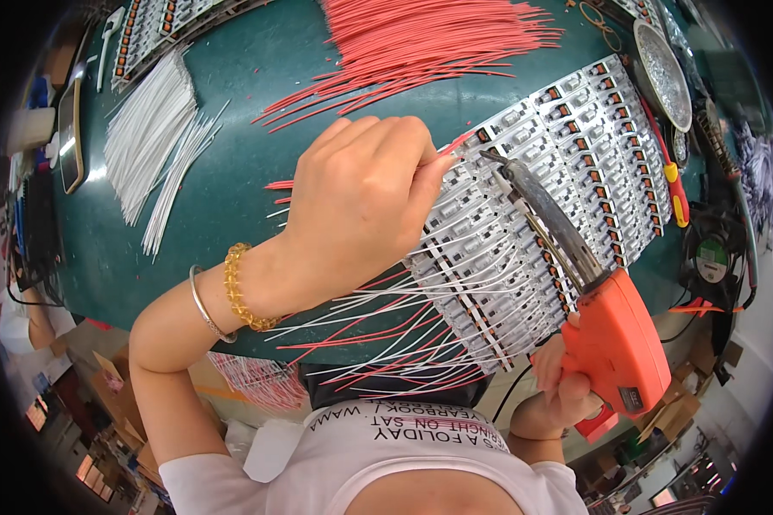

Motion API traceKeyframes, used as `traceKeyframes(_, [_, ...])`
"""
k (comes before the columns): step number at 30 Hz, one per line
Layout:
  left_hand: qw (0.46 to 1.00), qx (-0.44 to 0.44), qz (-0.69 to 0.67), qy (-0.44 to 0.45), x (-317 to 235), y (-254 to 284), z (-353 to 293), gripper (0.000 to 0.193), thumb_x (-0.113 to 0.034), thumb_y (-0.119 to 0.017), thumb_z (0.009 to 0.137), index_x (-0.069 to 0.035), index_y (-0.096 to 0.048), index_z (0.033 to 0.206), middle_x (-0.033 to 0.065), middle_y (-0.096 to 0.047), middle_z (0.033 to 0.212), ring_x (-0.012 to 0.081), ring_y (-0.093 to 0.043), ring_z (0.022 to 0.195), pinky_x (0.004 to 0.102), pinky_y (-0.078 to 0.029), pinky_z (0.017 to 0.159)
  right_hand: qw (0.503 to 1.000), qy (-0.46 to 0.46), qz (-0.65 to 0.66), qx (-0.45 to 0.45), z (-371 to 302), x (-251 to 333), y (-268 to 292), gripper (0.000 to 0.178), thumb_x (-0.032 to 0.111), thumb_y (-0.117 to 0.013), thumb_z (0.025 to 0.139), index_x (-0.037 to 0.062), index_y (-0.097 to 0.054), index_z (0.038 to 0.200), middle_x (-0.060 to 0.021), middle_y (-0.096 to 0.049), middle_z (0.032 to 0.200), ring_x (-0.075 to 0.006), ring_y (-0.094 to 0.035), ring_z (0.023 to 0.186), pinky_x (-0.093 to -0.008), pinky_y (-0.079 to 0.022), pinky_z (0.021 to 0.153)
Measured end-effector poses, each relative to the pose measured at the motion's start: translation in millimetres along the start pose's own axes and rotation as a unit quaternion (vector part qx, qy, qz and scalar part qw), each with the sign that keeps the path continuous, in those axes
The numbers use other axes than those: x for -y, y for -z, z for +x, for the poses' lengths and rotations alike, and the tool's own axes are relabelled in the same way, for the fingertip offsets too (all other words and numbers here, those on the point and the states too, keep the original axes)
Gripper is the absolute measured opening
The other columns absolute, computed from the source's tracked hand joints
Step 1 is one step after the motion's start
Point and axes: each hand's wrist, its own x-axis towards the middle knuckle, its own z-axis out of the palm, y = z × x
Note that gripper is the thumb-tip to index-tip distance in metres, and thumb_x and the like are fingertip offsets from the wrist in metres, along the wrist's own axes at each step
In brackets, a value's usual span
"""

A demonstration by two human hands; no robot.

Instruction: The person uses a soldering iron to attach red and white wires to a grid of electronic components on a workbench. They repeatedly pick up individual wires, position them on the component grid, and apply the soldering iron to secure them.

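My left hand is closed in a pinch on a red wire, whose end lies over the far left corner of the circuit board panel. In my right hand is a soldering gun with a red-orange body, its fingers wrapped round the handle. The gun's dark tip reaches the panel just right of the pinched wire; whether it touches a pad, I cannot tell. Rows of small silver and orange-black parts cover the panel. White and red wires trail from its near left side. More wire ends lie under my left wrist, partly hidden.
A big pile of red wires lies at the back, white wires at the left beside a phone. Along the right are a metal dish, a red-and-yellow screwdriver and a black fan. Another panel sits far left.
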Motion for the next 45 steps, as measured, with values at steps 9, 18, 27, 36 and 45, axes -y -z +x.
traceKeyframes(9, [0.986, -0.087, 0.094, -0.104, 4.3, 15.0, 9.4, 0.02, -0.01, -0.071, 0.079, -0.007, -0.055, 0.069, 0.003, -0.054, 0.058, 0.0238, -0.051, 0.051, 0.0371, -0.039, 0.059, 0.998, 0.038, -0.025, -0.045, -7.6, -7.6, 3.3, 0.082, 0.054, -0.064, 0.085, -0.0143, -0.043, 0.124, 0.0006, -0.046, 0.051, -0.0078, -0.04, 0.039, -0.0216, -0.031, 0.039])
traceKeyframes(18, [1.0, 0.029, 0.0, 0.002, -12.4, 2.1, -1.4, 0.017, -0.006, -0.073, 0.078, -0.007, -0.059, 0.069, -0.0005, -0.055, 0.062, 0.0173, -0.046, 0.056, 0.0319, -0.034, 0.07, 0.998, 0.046, 0.037, -0.014, -7.4, -1.2, 3.8, 0.077, 0.05, -0.066, 0.086, -0.0157, -0.046, 0.121, -0.0007, -0.047, 0.05, -0.009, -0.04, 0.037, -0.0221, -0.033, 0.039])
traceKeyframes(27, [0.999, 0.033, -0.002, 0.001, -11.9, 3.1, -0.6, 0.018, -0.006, -0.074, 0.077, -0.008, -0.058, 0.069, 0.0006, -0.054, 0.061, 0.0183, -0.047, 0.056, 0.0328, -0.035, 0.07, 0.999, 0.018, -0.049, -0.006, -12.9, -7.3, 9.4, 0.074, 0.052, -0.067, 0.085, -0.0142, -0.049, 0.114, 0.0001, -0.048, 0.051, -0.009, -0.042, 0.038, -0.0231, -0.033, 0.038])
traceKeyframes(36, [0.999, 0.033, 0.012, -0.017, -11.8, 2.3, -1.1, 0.017, -0.007, -0.074, 0.077, -0.007, -0.059, 0.068, 0.0019, -0.054, 0.061, 0.0202, -0.048, 0.058, 0.0335, -0.035, 0.069, 0.999, 0.04, -0.028, -0.021, -8.6, -0.3, 0.9, 0.077, 0.054, -0.067, 0.083, -0.0129, -0.049, 0.117, 0.0015, -0.046, 0.05, -0.0076, -0.041, 0.038, -0.0216, -0.032, 0.039])
traceKeyframes(45, [0.998, 0.021, 0.042, -0.035, -12.9, 4.3, 0.1, 0.015, -0.006, -0.074, 0.075, -0.006, -0.061, 0.069, 0.003, -0.057, 0.062, 0.02, -0.05, 0.06, 0.0338, -0.035, 0.068, 0.999, 0.041, -0.015, -0.03, -10.2, -0.8, -6.4, 0.079, 0.054, -0.064, 0.085, -0.0137, -0.045, 0.122, 0.0008, -0.046, 0.05, -0.0081, -0.04, 0.037, -0.0211, -0.032, 0.039])
